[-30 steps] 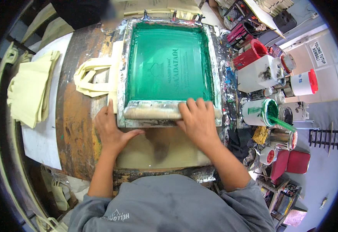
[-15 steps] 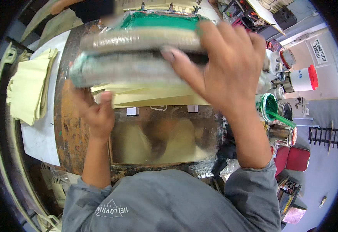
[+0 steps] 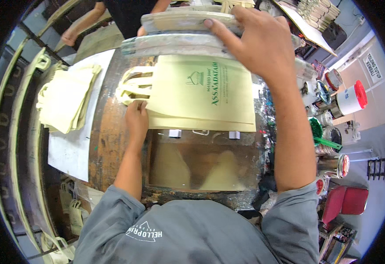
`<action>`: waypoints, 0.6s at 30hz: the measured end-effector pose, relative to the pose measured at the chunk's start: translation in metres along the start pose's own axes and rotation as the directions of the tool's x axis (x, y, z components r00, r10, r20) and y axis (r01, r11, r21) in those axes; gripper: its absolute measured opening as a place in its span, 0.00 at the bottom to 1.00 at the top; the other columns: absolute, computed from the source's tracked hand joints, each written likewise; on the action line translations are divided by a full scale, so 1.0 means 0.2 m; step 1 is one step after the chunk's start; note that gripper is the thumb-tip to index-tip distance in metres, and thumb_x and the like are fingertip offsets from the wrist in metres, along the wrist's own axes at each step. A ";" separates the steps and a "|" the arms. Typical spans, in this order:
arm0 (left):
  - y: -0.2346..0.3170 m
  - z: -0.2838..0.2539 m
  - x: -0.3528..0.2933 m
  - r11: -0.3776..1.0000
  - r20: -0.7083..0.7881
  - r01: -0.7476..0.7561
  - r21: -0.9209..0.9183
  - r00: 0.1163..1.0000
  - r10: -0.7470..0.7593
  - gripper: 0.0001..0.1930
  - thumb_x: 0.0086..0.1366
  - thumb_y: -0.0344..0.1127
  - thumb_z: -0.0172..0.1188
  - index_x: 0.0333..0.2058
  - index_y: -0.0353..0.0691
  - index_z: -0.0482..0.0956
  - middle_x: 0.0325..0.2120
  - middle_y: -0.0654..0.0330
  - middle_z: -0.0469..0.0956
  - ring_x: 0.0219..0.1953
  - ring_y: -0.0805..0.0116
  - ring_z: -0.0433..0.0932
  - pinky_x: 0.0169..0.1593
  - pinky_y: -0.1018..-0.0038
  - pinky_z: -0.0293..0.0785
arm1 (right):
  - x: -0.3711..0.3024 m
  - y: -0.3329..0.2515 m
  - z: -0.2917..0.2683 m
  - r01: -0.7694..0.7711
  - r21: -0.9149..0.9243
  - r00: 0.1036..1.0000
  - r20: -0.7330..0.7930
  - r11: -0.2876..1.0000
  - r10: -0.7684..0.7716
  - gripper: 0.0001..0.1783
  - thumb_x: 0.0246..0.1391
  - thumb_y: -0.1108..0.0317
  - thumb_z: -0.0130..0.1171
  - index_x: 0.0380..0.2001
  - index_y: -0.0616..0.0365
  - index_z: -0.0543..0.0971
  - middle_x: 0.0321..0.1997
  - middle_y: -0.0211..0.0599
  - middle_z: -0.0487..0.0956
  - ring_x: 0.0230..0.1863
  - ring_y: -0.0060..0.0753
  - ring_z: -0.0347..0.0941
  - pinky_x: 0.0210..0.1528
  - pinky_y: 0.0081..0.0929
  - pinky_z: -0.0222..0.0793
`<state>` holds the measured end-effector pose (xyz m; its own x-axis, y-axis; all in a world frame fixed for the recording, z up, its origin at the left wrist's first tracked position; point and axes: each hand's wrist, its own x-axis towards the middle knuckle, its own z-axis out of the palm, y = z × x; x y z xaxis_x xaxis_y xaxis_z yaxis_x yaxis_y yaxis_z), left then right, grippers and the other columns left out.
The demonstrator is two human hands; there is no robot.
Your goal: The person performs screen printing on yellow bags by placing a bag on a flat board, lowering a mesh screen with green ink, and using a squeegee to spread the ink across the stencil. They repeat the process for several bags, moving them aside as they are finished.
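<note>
My right hand grips the raised near edge of a screen printing frame, its thumb along one bar and its fingers over the top. The frame is tilted up, wrapped in clear tape, and its mesh is hidden. Below it, a pale yellow tote bag lies flat on the work table, with a green print on its right half and its handles to the left. At the bag's handle end, my left hand has its fingers closed on the lower left edge.
A stack of yellow bags lies on a white sheet at left. Paint pots, including a green one with a green stick, stand at right. Another person is across the table. A glossy brown panel lies nearest me.
The frame has swung up and away from me in my right hand, uncovering the printed bag. My left hand has come off the frame's side and down to the bag's edge.
</note>
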<state>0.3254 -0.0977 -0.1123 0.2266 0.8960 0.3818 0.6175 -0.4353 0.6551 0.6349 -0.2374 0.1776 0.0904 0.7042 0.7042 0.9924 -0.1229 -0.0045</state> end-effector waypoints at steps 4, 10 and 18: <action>0.09 -0.07 0.09 0.978 0.153 0.050 -0.203 0.988 -0.019 0.18 0.72 0.41 0.70 0.50 0.32 0.83 0.33 0.43 0.83 0.37 0.43 0.83 0.42 0.58 0.79 | 0.06 0.04 0.00 -0.011 0.001 1.000 0.012 1.000 0.011 0.38 0.66 0.30 0.57 0.30 0.59 0.84 0.27 0.48 0.84 0.35 0.52 0.83 0.45 0.49 0.72; -0.02 0.06 -0.15 0.920 -0.061 -0.230 0.317 0.963 0.261 0.22 0.69 0.46 0.72 0.49 0.31 0.84 0.30 0.48 0.82 0.36 0.45 0.82 0.44 0.52 0.77 | 0.02 0.06 0.05 0.005 -0.013 1.000 -0.017 1.000 -0.005 0.36 0.65 0.32 0.60 0.32 0.59 0.84 0.28 0.46 0.81 0.32 0.55 0.79 0.42 0.47 0.67; 0.04 0.02 0.17 0.999 0.008 0.017 -0.028 1.000 -0.016 0.12 0.70 0.39 0.71 0.41 0.35 0.87 0.30 0.50 0.81 0.30 0.53 0.80 0.37 0.61 0.75 | 0.05 0.04 0.01 -0.007 -0.018 1.000 -0.001 1.000 0.007 0.37 0.65 0.31 0.59 0.33 0.60 0.84 0.30 0.47 0.83 0.35 0.56 0.81 0.45 0.47 0.70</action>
<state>0.3404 -0.0698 -0.0961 0.2221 0.9037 0.3661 0.5997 -0.4227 0.6795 0.6431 -0.2297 0.1822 0.0970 0.7025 0.7051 0.9901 -0.1404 0.0037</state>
